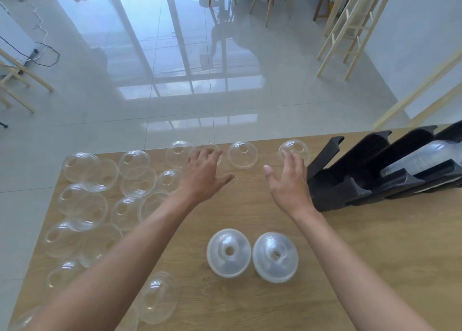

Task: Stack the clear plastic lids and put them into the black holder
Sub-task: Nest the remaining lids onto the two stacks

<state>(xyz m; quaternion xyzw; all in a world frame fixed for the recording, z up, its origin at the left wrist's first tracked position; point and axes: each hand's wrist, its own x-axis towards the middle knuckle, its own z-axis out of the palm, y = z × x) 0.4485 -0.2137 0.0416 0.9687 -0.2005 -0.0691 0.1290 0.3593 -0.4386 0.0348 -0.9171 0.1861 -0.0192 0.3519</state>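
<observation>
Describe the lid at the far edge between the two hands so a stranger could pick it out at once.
Start at the black holder on the right of the wooden table and follow the far edge leftward. Past the lid partly hidden behind the right hand sits a single clear dome lid. It lies alone in the gap before the left hand, fully uncovered, touching no other lid.

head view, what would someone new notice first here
Probably the two bare arms reaching over the wooden table, with the left hand and right hand open and holding nothing. Next, the many clear dome lids scattered over the table's left side, and two whitish stacks near the middle front. At the right edge sits the black holder, with lids already lying in one channel.
</observation>
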